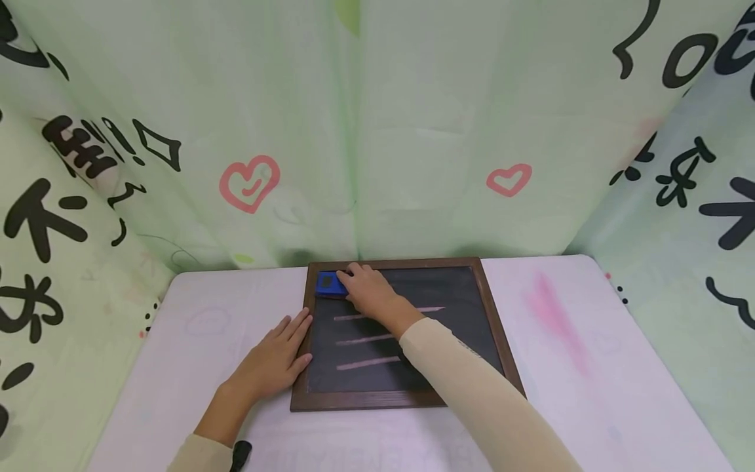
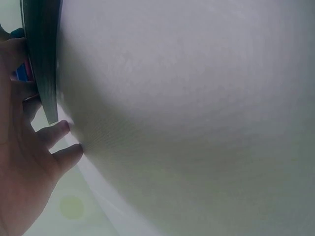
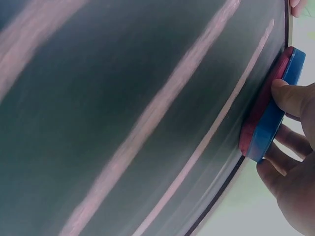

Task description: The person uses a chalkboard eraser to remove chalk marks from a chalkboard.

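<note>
A small chalkboard [image 1: 366, 380] in a brown wooden frame lies on the table, with three pink chalk lines [image 1: 367, 362] across it. At its upper left corner, my right hand [image 1: 370, 292] grips a blue chalkboard eraser [image 1: 331, 284]. In the right wrist view the eraser [image 3: 275, 123] shows a red felt side against the board, with thumb and fingers on opposite sides of its blue back. My left hand [image 1: 277, 357] rests at the frame's left edge, fingers extended, the thumb and fingertips on the wood. The left wrist view shows that hand [image 2: 29, 142] beside the frame [image 2: 43, 54].
The white table [image 1: 590, 393] extends around the board, with a pink smear [image 1: 557, 321] to its right. Pale green curtains [image 1: 413, 131] with hearts and black lettering enclose the back and both sides. A small black object [image 1: 240, 453] sits by the left sleeve.
</note>
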`<state>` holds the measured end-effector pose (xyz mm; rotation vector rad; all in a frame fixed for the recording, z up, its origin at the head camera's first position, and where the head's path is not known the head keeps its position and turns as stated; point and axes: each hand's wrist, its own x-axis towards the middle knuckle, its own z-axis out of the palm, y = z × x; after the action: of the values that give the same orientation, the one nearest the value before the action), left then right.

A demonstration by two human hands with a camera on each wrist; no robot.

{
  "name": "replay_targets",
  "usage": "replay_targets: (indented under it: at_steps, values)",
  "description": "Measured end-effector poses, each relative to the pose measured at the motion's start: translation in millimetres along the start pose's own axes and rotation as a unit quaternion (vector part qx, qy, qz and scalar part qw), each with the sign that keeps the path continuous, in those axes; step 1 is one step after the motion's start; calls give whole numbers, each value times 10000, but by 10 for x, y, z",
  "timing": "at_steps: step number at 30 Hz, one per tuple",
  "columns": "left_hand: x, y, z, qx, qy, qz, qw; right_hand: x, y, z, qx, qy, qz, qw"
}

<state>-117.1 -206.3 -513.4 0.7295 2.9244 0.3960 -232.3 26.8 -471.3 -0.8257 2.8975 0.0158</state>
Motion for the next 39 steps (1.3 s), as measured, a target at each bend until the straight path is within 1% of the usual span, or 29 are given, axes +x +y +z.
replay_targets:
  at_steps: [8,10,15,21,24,30,34,39]
  values:
    - [-11,12,-10,-28,53,5,10000,-74,163,45,-55,72,32,10000]
    - [-13,14,-10,-45,45,5,10000,-92,224,57,39,96,20,9999]
    - [-15,23,-19,-98,16,2,10000,-159,398,49,354,-16,71,9993]
    - [-1,33,-30,-76,13,0,10000,-275,634,59,684,-113,254,9973]
    - [1,35,-29,-72,11,-10,10000,-354,756,66,811,-110,359,9960]
    - [2,45,-30,-58,-13,-24,10000,-562,1021,73,971,82,474,9941]
    - [5,45,-29,-52,-33,-24,10000,-704,1194,92,1004,189,572,9931]
    - [3,44,-30,-54,-44,-13,10000,-886,1355,93,1046,363,687,9915]
